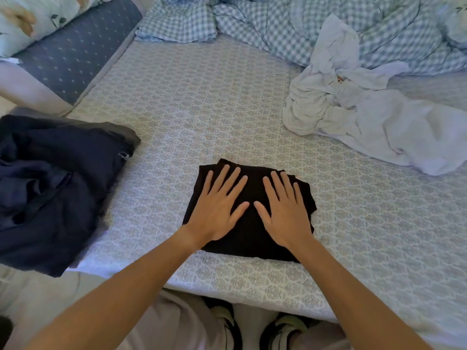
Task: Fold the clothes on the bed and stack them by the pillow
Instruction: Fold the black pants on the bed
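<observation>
The left hand (217, 210) lies flat and wide, palm down, with its fingers straight and spread, pressing on the left half of a folded black garment (252, 231). The right hand (283, 213) lies just beside it in the same way, palm down and fingers fanned out, pressing on the right half of the same garment. The two thumbs point toward each other and sit close together over the middle of the cloth without touching. Neither hand curls round or pinches anything.

The black garment is folded into a compact, roughly square bundle directly under both palms, on the patterned bed sheet (202, 102) near the bed's near edge, just in front of the person. Its far corners show beyond the fingertips, and its near edge shows between the two wrists.

To the left of the hands, well apart from the black bundle, a heap of dark navy clothes (55, 188) lies rumpled at the bed's left edge, partly hanging over it. To the upper right, also well apart, a crumpled white garment (353, 114) sprawls unfolded on the sheet. Behind it, a bunched blue checked duvet (265, 24) runs along the far side of the bed. At the upper left, a blue dotted pillow (75, 46) rests at the head of the bed, with a floral pillow (38, 13) beyond it. The person's shoes (252, 327) show on the floor below the bed's edge.
</observation>
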